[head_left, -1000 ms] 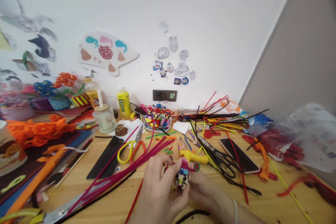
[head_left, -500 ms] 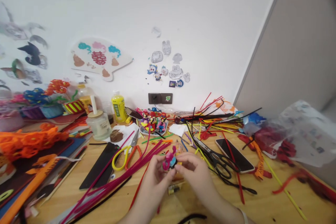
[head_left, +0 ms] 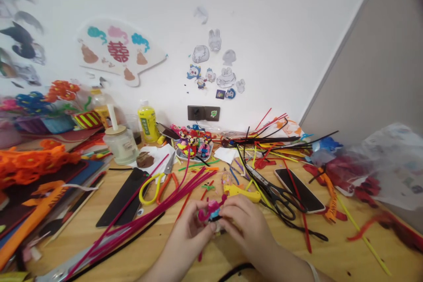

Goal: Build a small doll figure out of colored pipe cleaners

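Both of my hands meet low in the middle of the wooden table (head_left: 337, 255). My left hand (head_left: 187, 235) and my right hand (head_left: 246, 224) pinch a small pipe-cleaner figure (head_left: 209, 212) between them, pink on top with blue below. The fingers of both hands are curled round it. A bundle of magenta pipe cleaners (head_left: 148, 218) runs under my left hand. A yellow glue gun (head_left: 241, 193) lies just beyond the figure.
Black scissors (head_left: 277, 196) and a phone (head_left: 299, 190) lie to the right among loose coloured pipe cleaners. Yellow-handled scissors (head_left: 152, 185), a black strip (head_left: 122, 196), a jar (head_left: 121, 145), a yellow bottle (head_left: 147, 122) and finished figures (head_left: 193, 143) stand behind. A plastic bag (head_left: 386, 163) sits far right.
The figure was turned from showing its face and raised away from me, then brought slightly nearer. Both hands stayed closed on it. The camera view shifted a little.
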The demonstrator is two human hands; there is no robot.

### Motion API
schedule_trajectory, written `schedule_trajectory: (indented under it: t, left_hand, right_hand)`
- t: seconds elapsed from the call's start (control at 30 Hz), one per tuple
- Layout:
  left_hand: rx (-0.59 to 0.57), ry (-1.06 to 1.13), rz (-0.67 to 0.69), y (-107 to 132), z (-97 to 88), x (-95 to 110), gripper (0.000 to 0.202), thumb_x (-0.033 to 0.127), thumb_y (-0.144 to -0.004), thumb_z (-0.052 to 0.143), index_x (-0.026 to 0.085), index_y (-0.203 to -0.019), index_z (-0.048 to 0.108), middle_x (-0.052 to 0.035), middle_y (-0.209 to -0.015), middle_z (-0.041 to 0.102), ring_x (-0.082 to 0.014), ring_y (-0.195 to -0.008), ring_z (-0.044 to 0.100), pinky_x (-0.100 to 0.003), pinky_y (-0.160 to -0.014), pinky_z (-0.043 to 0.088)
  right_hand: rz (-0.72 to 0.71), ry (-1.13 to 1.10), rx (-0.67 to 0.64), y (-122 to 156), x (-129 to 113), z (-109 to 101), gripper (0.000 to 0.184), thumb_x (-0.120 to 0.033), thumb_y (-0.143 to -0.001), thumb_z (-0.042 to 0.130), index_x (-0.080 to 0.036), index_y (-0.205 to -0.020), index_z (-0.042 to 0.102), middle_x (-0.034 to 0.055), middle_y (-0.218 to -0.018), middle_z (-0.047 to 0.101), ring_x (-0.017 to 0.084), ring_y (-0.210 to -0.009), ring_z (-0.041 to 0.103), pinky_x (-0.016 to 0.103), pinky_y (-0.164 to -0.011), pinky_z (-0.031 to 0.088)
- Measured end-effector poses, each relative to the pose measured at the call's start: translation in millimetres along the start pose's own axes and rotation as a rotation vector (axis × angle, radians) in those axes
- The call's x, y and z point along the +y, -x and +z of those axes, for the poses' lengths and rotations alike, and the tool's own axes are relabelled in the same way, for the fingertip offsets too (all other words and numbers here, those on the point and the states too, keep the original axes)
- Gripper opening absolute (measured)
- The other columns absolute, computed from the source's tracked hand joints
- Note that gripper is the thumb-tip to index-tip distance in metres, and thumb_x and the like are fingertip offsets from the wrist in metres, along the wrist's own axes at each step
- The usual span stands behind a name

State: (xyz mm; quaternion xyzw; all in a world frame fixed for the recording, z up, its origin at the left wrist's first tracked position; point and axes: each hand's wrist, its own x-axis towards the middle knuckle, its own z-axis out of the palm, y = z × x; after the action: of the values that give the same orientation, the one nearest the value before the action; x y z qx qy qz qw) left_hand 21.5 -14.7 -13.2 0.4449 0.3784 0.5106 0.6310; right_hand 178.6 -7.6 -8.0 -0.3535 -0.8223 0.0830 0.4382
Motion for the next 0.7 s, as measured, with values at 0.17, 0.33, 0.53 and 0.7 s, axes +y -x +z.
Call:
schedule_trajectory:
  t: [0.17, 0.33, 0.53, 0.7]
  left_hand:
    - [0.016, -0.037, -0.002, 1.3, -6.7, 2.6, 0.041, 0.042, -0.056, 0.077, 0.019, -0.079, 0.052, 0.0037, -0.065, 0.061, -0.0109, -0.057, 0.055, -0.023, -0.055, 0.046]
    - [0.149, -0.151, -0.013, -1.5, -20.5, 11.7, 0.045, 0.043, -0.057, 0.076, 0.018, -0.085, 0.051, 0.0029, -0.063, 0.063, -0.0129, -0.060, 0.058, -0.023, -0.055, 0.046]
    - [0.082, -0.060, -0.005, -4.8, -30.3, 6.0, 0.049, 0.037, -0.067, 0.071, 0.021, -0.104, 0.043, 0.0025, -0.066, 0.066, -0.0133, -0.055, 0.059, -0.022, -0.050, 0.044]
    - [0.021, 0.063, -0.048, -5.0, -30.7, -9.1, 0.057, 0.026, -0.060, 0.078, 0.023, -0.107, 0.045, -0.0025, -0.086, 0.068, -0.0152, -0.073, 0.063, -0.024, -0.064, 0.048]
  right_hand:
    - [-0.068, 0.042, -0.041, -0.5, 0.5, -7.1, 0.014, -0.019, -0.088, 0.047, -0.018, -0.082, 0.059, 0.0041, -0.081, 0.062, 0.015, -0.074, 0.054, 0.026, -0.067, 0.044]
    - [-0.279, 0.185, -0.326, 12.7, 1.9, 0.6, 0.022, -0.020, -0.089, 0.042, -0.017, -0.073, 0.057, 0.0031, -0.068, 0.061, 0.015, -0.064, 0.051, 0.026, -0.056, 0.041]
    - [-0.189, 0.294, -0.458, 6.7, 18.5, -9.2, 0.020, -0.006, -0.082, 0.044, -0.018, -0.084, 0.060, 0.0039, -0.079, 0.064, 0.016, -0.072, 0.054, 0.026, -0.066, 0.044]
    - [0.147, 0.578, -0.411, -11.4, 61.0, -22.3, 0.053, 0.004, -0.061, 0.044, -0.010, -0.110, 0.057, 0.0148, -0.113, 0.060, 0.027, -0.100, 0.052, 0.042, -0.087, 0.042]
